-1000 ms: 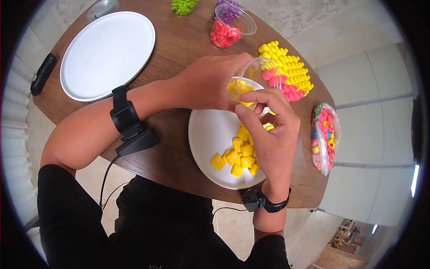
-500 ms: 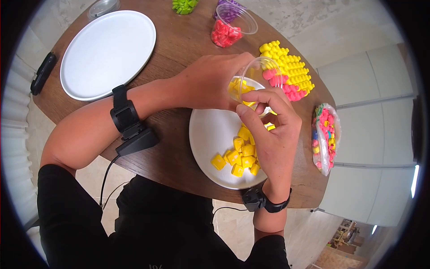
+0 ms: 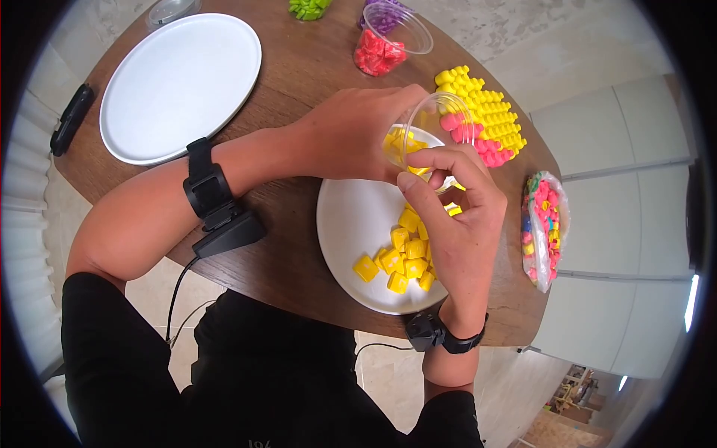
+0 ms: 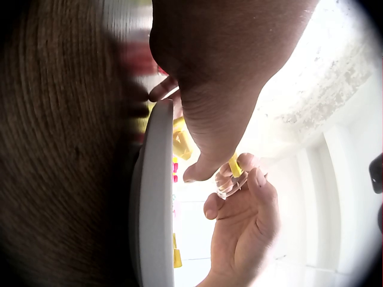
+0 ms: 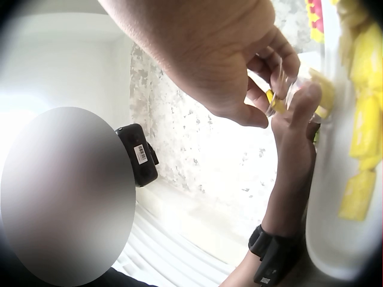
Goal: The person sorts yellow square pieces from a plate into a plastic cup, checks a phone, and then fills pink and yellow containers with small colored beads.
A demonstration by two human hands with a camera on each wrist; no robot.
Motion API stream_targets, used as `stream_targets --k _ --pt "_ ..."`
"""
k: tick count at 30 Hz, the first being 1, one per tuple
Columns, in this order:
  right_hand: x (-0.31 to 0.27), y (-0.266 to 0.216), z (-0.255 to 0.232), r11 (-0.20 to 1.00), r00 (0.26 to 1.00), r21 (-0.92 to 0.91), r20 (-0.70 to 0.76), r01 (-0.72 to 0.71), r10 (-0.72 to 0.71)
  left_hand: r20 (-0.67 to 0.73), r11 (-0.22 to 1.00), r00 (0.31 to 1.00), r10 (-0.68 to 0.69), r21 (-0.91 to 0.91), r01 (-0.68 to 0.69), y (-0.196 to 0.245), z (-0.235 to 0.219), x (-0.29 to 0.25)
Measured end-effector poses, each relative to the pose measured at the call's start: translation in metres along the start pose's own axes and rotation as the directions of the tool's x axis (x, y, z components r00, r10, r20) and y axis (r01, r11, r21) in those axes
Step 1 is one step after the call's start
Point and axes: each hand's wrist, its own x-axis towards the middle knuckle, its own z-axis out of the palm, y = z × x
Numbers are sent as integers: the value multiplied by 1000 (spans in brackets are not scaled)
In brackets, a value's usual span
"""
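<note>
Thumb and forefinger of my right hand point(image 3: 467, 224) pinch a clear plastic cup point(image 3: 450, 118), its other fingers curled about the side. The cup is tilted over a white plate point(image 3: 343, 216). Yellow cubes point(image 3: 414, 267), like wrapped candies, lie heaped on that plate's near right part. My left hand point(image 3: 358, 134) reaches across to the cup's left side, its back hiding the fingers in the head view. In the left wrist view, a yellow cube point(image 4: 182, 144) shows between the left thumb and fingers; I cannot tell whether they grip it. A bit of yellow point(image 5: 276, 104) shows at the right fingers.
An oval-looking white plate point(image 3: 179, 86) lies at the left. Farther back are cups of red pieces point(image 3: 377, 54), purple pieces point(image 3: 385, 16) and green pieces point(image 3: 309, 7). Rows of yellow and pink knobbed pieces point(image 3: 482, 112) and a bag of coloured pieces point(image 3: 545, 231) lie at the right.
</note>
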Motion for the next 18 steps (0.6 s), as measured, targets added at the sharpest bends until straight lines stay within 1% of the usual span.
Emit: stream_targets --k 6,18 --pt "0 -1 0 1000 1000 13 0 -13 13 30 1000 999 -14 9 14 -1 0 0" --pt "0 -1 0 1000 1000 25 6 -16 16 24 1000 1000 -8 -18 8 0 -1 0"
